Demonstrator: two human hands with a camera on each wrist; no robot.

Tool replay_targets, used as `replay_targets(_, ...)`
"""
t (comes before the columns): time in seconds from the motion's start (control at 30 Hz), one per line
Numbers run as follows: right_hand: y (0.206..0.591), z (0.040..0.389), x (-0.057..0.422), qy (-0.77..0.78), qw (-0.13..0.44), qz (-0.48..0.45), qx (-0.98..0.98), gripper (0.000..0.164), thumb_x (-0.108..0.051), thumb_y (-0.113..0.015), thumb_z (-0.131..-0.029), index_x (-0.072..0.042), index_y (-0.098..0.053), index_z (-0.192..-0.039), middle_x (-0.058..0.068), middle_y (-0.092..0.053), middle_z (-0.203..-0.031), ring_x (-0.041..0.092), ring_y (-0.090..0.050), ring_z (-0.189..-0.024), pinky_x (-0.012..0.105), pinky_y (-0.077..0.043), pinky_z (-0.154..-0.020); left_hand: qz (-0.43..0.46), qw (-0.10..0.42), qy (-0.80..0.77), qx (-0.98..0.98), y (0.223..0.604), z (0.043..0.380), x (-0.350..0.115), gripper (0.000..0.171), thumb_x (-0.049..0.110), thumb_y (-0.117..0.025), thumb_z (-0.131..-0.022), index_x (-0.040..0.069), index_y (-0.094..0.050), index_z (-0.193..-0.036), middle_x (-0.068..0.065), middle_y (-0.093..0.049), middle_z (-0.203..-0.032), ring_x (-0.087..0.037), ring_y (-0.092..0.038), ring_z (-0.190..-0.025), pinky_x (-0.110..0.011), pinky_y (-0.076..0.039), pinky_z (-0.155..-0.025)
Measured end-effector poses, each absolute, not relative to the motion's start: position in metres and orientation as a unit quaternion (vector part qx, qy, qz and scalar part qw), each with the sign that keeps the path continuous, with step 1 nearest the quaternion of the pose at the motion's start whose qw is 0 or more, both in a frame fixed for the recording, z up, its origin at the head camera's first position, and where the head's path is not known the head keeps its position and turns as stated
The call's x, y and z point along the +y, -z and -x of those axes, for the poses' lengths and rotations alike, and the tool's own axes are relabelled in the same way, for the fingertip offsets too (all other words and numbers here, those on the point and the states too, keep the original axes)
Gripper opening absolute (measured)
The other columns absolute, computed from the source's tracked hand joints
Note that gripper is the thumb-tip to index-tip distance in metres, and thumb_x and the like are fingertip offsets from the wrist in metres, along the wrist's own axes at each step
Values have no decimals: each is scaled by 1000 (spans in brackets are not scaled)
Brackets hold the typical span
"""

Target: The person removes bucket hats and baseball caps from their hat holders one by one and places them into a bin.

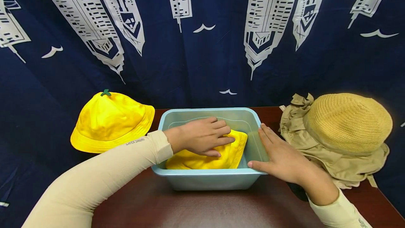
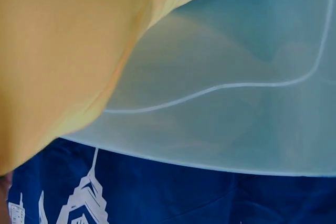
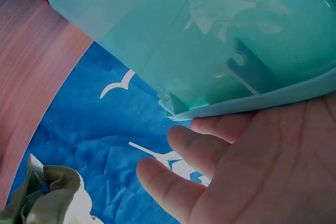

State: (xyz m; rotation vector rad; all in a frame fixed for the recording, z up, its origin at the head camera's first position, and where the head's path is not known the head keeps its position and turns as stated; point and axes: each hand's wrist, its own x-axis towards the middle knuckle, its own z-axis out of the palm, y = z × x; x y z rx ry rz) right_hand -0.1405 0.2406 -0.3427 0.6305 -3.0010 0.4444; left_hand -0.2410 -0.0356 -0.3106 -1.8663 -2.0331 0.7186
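In the head view, a light blue plastic basin stands on the table with a yellow cloth hat inside it. My left hand lies palm down over that hat, its fingers slightly bent on the fabric; the fingertips' underside is hidden. Close up in the left wrist view, the yellow fabric fills the left side against the basin wall. With fingers stretched out, my right hand touches the basin's right rim. The right wrist view shows its palm and fingers under the rim.
A second yellow hat with a green sprout on top sits left of the basin. To the right lies a straw-coloured hat with a wide beige cloth brim and bow. Behind everything hangs a dark blue curtain printed with white buildings.
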Motion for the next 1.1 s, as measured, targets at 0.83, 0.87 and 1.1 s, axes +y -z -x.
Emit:
replay_targets(0.83,340,140,237,-143,22,-208,-967,107,-68,-56,-89,8,-19,-154,23,-11,-163,41,-21,-146,62,-30,-109,577,127,-267,-761,289,243,-58,65,61,-31,-102,22,-40,-153,-7,-38,-151,-26,-31,-137,-47,-25,-113)
replay_targets(0.87,340,140,237,-143,21,-208,-967,107,-68,-56,-89,8,-18,-154,23,-10,-163,41,-21,-146,62,-30,-109,575,133,-265,-763,286,244,-61,64,60,-32,-102,21,-41,-152,-7,-39,-151,-26,-32,-136,-48,-25,-113)
replay_targets(1.1,340,140,238,-149,16,-209,-966,107,-65,-59,-89,8,-17,-154,23,-9,-163,41,-20,-146,64,-30,-108,570,218,-238,-756,273,260,-97,55,52,-40,-103,17,-52,-143,-12,-45,-145,-31,-37,-132,-49,-25,-114)
